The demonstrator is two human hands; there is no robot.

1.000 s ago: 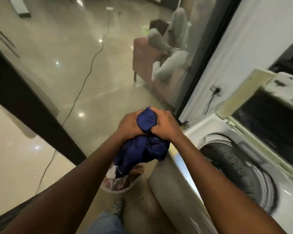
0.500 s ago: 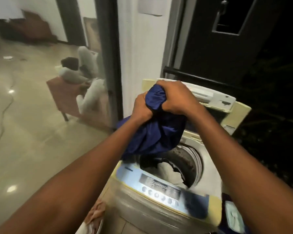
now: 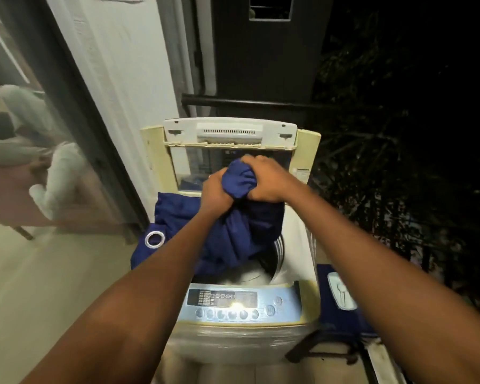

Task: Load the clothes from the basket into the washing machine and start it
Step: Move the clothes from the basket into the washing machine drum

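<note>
Night, a narrow outdoor strip: white wall and dark door behind the washer (image 3: 241, 339), dark foliage to its right, a glass panel to its left. One top-loading washer, lid (image 3: 227, 151) raised upright at its back, drum (image 3: 272, 261) open. One blue cloth (image 3: 233, 234) with a metal eyelet (image 3: 154, 239) is bunched directly over the drum; its left part drapes over the washer's left edge, the eyelet hanging outside. Two hands on it: left hand (image 3: 215, 191) and right hand (image 3: 263, 180), both sets of fingers clenched on the gathered top of the cloth, side by side above the drum mouth. Something pale lies in the drum below the cloth; cannot tell what. The basket is not in view. Step in hand, by my reading: loading, this piece partway in. Next move likely calls for pushing the bunch down and drawing the draped flap and eyelet inside the rim. One control panel (image 3: 241, 303) at the washer's front, untouched; display appears lit. One blue bag (image 3: 341, 297) just right of the washer.
</note>
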